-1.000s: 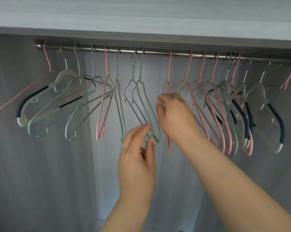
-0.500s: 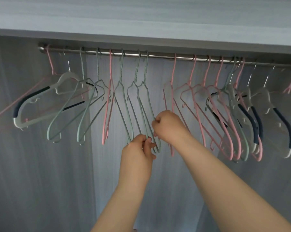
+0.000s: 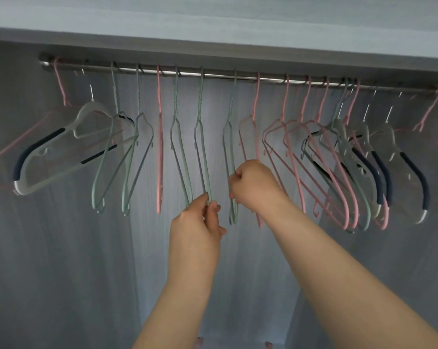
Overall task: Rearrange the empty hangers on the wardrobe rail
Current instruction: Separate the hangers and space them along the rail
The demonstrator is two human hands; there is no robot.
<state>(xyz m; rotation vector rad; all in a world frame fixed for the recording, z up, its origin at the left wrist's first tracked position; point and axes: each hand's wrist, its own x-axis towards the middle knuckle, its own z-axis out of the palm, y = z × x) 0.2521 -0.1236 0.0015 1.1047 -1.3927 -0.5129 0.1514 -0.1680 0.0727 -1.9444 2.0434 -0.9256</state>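
Note:
A metal rail [image 3: 217,76] runs across the top of the wardrobe with several empty hangers on it. Green wire hangers hang left and centre, pink ones mostly to the right, and white plastic hangers with dark grips at both ends. My left hand [image 3: 200,222] pinches the lower end of one green hanger [image 3: 201,152]. My right hand [image 3: 253,187] grips the neighbouring green hanger [image 3: 230,147] near its lower part. A gap separates these two hangers.
A lone pink hanger [image 3: 159,147] hangs among the green ones on the left. A dense cluster of pink hangers [image 3: 313,167] and white hangers [image 3: 399,157] fills the right end. The wardrobe's grey back wall [image 3: 62,248] and top shelf [image 3: 212,21] enclose the space.
The two centre green hangers hung close together; now they are apart, the right one slid right along the rail with my right hand. My left hand keeps its pinch on the left one.

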